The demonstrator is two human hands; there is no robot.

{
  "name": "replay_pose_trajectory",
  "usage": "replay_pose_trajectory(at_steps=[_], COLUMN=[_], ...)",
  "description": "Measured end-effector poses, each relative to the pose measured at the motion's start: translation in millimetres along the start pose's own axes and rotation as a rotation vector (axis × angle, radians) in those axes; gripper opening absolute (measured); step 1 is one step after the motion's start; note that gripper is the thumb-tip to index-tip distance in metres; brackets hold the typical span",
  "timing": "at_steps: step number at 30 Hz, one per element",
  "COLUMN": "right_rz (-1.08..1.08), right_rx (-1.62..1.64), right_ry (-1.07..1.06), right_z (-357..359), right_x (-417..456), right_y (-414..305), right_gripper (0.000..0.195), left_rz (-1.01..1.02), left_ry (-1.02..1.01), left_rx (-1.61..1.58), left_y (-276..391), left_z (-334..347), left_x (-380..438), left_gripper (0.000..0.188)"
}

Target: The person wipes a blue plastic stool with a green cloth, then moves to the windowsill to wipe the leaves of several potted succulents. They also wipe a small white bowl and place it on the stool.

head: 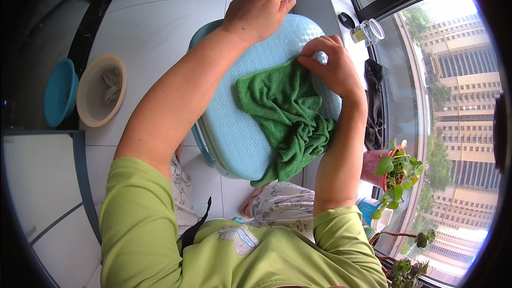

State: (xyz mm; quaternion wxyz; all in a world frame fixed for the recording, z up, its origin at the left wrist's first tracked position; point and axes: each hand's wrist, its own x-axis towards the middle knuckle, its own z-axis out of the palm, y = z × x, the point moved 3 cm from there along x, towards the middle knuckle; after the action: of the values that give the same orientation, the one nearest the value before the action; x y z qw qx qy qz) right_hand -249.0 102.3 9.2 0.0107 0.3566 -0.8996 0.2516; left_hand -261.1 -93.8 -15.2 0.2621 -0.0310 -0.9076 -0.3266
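A green terry cloth [288, 108] lies crumpled across the light blue, flower-embossed lid [244, 144] of a plastic storage box. Its near end hangs over the lid's front edge. My right hand [334, 64] pinches the cloth's far corner between thumb and forefinger. Farther off, my left hand [256, 14] is curled above the back part of the lid. Its fingertips are turned away from view, so I cannot tell whether it grips anything.
On the tiled floor at left are a cream basin [82, 106] with a greyish cloth [113, 86] and a blue basin [56, 96]. Along the windowsill at right stand a clear jar [368, 32], black fabric [374, 104] and a potted plant [374, 168]. A white cabinet [44, 176] is at lower left.
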Motion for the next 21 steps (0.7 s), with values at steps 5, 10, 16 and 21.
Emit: replay_pose_trajectory(at_steps=[5,10,16,21], right_rz=[0.125,0.15,0.238,0.209], right_rx=[-0.106,-0.057,-0.043,-0.043], right_ry=[0.007,-0.053,-0.067,-0.089], right_z=[8.6,8.5,7.1,7.1], right_x=[13.3,19.2,18.5,20.8], right_y=[-3.4,2.6,6.3,0.9], right_gripper=[0.019,0.019,0.022,0.022], left_rz=[-0.016,-0.002,0.007,0.006], left_ry=[-0.008,0.002,0.013,0.001], left_rx=[0.011,0.017,0.022,0.022], left_y=[2.4,-2.3,1.0,-1.1], left_z=[0.6,-1.5,1.3,-1.9], left_x=[0.2,-0.7,-0.7,-1.1], left_gripper=[0.043,0.043,0.043,0.043])
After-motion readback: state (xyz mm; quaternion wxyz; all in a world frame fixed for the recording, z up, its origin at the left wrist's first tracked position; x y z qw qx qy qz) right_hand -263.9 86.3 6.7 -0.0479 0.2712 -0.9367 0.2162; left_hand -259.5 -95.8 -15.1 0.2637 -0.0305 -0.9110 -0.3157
